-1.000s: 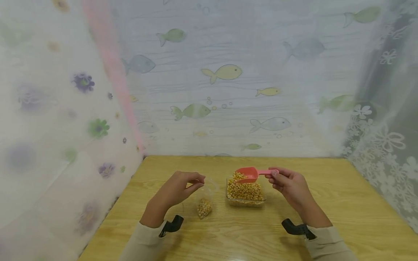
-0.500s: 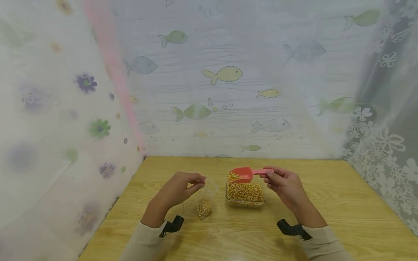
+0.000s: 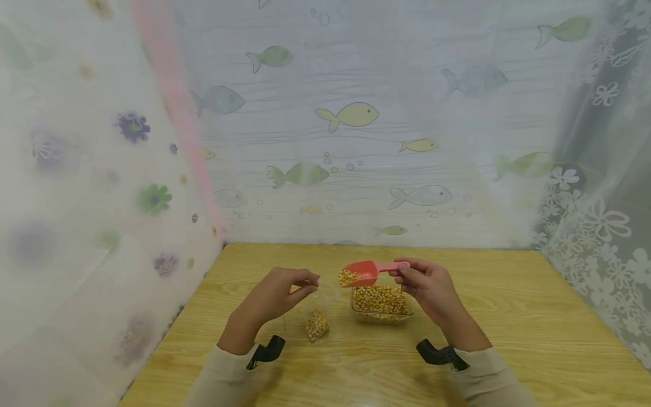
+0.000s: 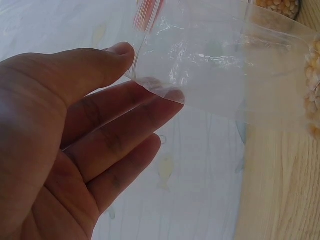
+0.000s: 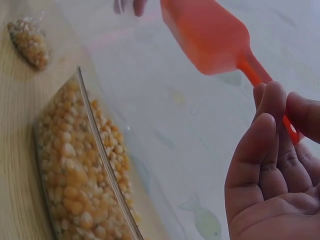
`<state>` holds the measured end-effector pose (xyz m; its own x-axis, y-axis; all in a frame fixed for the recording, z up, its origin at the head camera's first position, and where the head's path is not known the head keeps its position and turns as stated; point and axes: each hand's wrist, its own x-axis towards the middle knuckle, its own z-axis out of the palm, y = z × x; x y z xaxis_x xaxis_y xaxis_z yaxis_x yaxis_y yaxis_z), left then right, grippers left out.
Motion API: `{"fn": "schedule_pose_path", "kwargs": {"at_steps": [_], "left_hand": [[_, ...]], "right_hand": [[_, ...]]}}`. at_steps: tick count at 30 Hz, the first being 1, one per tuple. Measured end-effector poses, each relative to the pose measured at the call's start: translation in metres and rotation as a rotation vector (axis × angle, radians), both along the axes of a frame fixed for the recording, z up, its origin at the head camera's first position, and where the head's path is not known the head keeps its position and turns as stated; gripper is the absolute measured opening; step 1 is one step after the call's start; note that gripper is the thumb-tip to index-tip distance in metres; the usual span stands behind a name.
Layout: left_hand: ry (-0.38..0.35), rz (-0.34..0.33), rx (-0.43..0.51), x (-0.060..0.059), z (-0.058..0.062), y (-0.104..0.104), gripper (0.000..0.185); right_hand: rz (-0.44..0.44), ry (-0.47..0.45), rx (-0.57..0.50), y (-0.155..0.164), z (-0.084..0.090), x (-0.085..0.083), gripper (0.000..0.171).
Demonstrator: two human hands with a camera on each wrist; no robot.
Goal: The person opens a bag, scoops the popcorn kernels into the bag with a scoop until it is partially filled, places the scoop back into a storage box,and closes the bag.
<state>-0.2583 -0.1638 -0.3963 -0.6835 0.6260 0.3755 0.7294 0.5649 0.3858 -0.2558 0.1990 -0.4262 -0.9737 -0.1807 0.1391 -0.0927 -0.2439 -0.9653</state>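
Bare wooden surface (image 3: 508, 316) spreads right and front; curtains close three sides. The left hand (image 3: 277, 294) pinches the clear bag's (image 3: 319, 308) rim. The right hand (image 3: 429, 285) grips a red scoop (image 3: 363, 273) of corn kernels between bag and container (image 3: 380, 304).

Head view looks down at the table (image 3: 508, 316); wrist views close beneath hands.

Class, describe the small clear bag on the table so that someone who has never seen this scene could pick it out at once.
Start at the light wooden table and find the clear rectangular tub of yellow corn kernels near its middle. Just to the tub's left stands a small clear plastic bag, its top edge pinched by the left hand. Unlike the full tub, it is soft and holds only a small clump of kernels at its bottom.
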Motion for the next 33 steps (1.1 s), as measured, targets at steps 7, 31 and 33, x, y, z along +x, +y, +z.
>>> {"fn": "schedule_pose_path", "kwargs": {"at_steps": [7,31,33], "left_hand": [[-0.008,0.004,-0.005,0.001,0.001,0.001,0.010],[-0.006,-0.007,0.007,0.002,0.002,0.002,0.023],[0.005,-0.015,0.008,0.002,0.002,0.001,0.023]], "right_hand": [[0.018,0.001,0.012,-0.010,0.001,-0.001,0.045],[-0.003,0.056,0.203,-0.044,0.013,-0.002,0.041],[-0.002,0.060,0.201,-0.045,0.013,-0.002,0.041]]}}
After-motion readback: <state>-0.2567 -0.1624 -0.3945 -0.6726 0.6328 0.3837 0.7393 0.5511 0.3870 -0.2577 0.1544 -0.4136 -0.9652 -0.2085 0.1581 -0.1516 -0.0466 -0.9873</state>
